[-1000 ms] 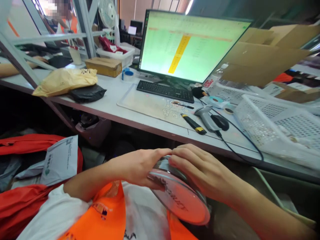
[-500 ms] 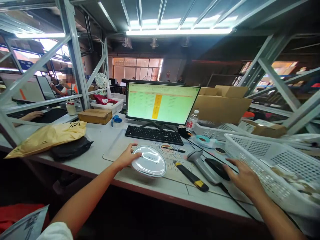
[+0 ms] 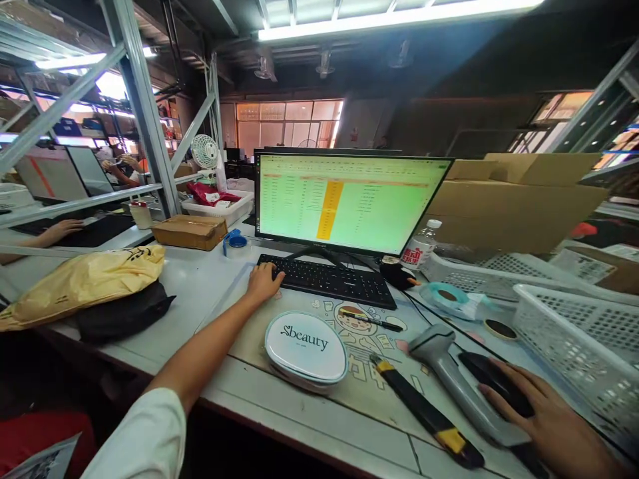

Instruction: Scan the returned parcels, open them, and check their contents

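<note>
My left hand (image 3: 264,283) rests on the left end of the black keyboard (image 3: 332,281), fingers on the keys and holding nothing. At the right, my right hand (image 3: 554,416) is curved around a black computer mouse (image 3: 496,384). A white oval case (image 3: 305,349) lettered "beauty" sits on the printed desk mat, in front of the keyboard and apart from both hands. Between case and mouse lie a black and yellow utility knife (image 3: 422,409) and a grey barcode scanner (image 3: 462,379). A pen (image 3: 372,322) lies on the mat. The monitor (image 3: 294,199) displays a table with an orange column.
White plastic baskets (image 3: 574,329) and cardboard boxes (image 3: 519,206) stand at the right, near a bottle (image 3: 421,245) and a tape roll (image 3: 446,296). At the left are a yellow bag (image 3: 90,276), a black bag (image 3: 130,313) and a brown box (image 3: 190,231). Another person's hand (image 3: 62,231) shows beyond the frame.
My left hand has let go of the oval case and moved up onto the keyboard. My right hand has closed over the mouse. The view has shifted closer to the desk.
</note>
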The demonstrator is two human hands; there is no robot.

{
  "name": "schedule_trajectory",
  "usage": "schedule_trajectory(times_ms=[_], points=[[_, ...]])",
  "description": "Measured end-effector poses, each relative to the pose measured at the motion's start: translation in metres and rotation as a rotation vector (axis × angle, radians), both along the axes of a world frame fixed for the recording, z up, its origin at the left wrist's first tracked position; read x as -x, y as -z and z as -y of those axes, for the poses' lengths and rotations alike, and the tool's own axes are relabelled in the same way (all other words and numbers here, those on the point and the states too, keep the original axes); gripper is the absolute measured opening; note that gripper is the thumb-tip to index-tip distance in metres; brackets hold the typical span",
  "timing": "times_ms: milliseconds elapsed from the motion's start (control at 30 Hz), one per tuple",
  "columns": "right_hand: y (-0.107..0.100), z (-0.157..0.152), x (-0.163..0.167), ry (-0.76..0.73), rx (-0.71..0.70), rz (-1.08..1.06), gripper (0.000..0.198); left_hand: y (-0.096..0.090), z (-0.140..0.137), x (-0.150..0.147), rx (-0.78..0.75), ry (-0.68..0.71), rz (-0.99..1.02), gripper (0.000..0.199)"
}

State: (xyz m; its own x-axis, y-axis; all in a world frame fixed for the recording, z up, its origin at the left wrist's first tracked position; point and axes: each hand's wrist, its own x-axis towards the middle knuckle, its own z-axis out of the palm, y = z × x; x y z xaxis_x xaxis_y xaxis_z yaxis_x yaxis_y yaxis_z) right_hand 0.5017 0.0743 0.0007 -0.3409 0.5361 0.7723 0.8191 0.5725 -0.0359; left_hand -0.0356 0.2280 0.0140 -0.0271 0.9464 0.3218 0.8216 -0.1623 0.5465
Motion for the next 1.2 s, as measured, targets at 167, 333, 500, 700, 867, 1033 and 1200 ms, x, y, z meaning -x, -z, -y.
schedule_trajectory(times_ms=[167,333,500,700,867,1033,1200], points=[[0.011,-0.015,-0.021,0.073,-0.043,0.163,0.041,0.028,-0.020,-0.007,-0.049,-0.069,-0.038,0.049],[0.025,-0.014,-0.013,0.164,0.014,0.144,0.033,0.044,-0.022,-0.007,-0.067,0.012,-0.118,0.058],[0.035,-0.002,0.009,0.303,0.058,-0.073,0.028,0.047,-0.024,-0.008,-0.033,0.055,-0.199,0.065],[0.027,-0.003,0.004,0.215,0.100,-0.002,0.031,0.049,-0.023,-0.009,-0.021,0.048,-0.226,0.067],[0.041,-0.005,-0.011,0.342,0.172,-0.093,0.040,0.048,-0.021,-0.009,-0.003,0.032,-0.255,0.067],[0.062,-0.009,-0.037,0.532,0.412,-0.096,0.061,0.046,-0.020,-0.010,0.027,0.014,-0.293,0.067],[0.066,-0.012,-0.045,0.556,0.443,-0.094,0.066,0.045,-0.018,-0.010,0.016,0.006,-0.303,0.066]])
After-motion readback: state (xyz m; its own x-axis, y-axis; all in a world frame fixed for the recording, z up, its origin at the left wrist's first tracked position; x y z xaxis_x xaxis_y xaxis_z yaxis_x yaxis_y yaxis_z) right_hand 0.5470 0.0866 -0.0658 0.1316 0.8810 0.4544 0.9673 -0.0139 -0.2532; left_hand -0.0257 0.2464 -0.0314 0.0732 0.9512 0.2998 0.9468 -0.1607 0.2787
